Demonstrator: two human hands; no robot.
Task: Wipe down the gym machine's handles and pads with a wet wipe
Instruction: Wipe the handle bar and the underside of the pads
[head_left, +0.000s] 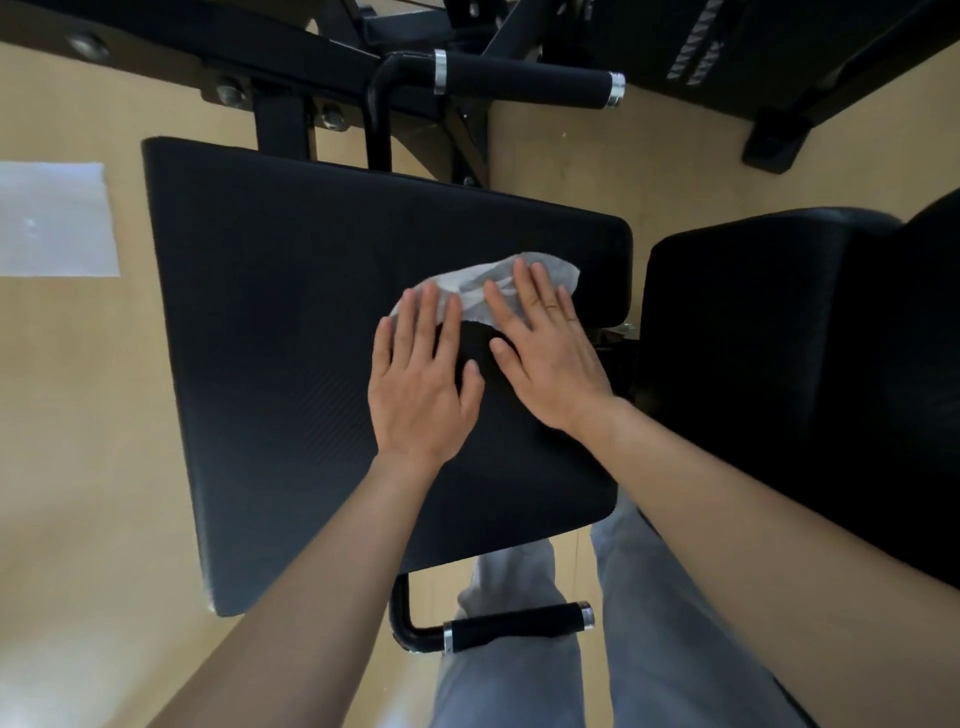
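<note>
A large black seat pad (291, 332) fills the middle of the head view. A crumpled white wet wipe (470, 283) lies on its right half. My left hand (421, 384) lies flat with straight fingers, and its fingertips press the wipe's left end. My right hand (545, 348) is flat too, fingers spread over the wipe's right end. A black foam handle (524, 80) with chrome rings sticks out beyond the pad's far edge. A second handle (517, 623) shows below the pad's near edge.
A second black pad (789, 364) stands close on the right. Black machine frame bars (291, 67) cross the top, with a black foot (774, 140) at the upper right. The floor is tan wood with a bright light patch (54, 218) at the left. My grey trouser legs (519, 686) are below.
</note>
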